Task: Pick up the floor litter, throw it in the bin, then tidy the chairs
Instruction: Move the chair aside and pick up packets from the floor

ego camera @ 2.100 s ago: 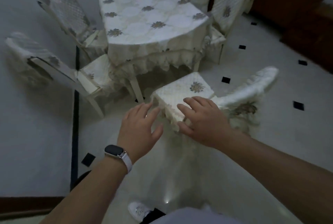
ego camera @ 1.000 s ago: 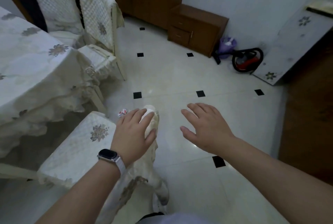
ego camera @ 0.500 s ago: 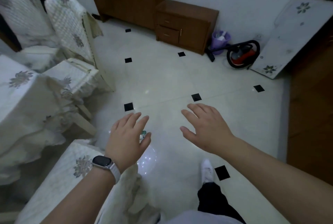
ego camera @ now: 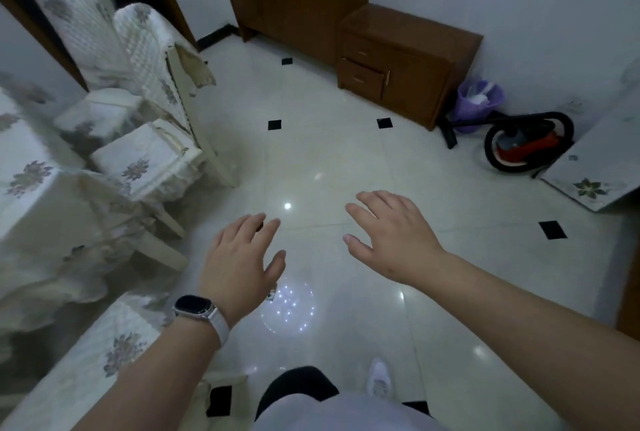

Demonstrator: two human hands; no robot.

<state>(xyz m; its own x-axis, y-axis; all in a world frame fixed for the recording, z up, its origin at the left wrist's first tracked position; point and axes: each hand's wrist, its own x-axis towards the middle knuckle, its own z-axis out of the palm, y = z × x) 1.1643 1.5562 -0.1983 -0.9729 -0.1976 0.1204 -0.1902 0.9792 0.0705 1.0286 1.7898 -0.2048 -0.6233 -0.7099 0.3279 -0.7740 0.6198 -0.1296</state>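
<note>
Both hands empty – litter (ego camera: pixel 272 294) perhaps beneath left hand (ego camera: pixel 240 257).

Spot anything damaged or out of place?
Yes. The nearer white quilted chair cover is torn at its back edge, brown backing showing. A small litter scrap lies on the glossy tile floor, partly hidden by the left hand.

Purple bin (ego camera: pixel 479 103); cream floral chair covers (ego camera: pixel 145 160); white floor (ego camera: pixel 329 160), black diamonds
</note>
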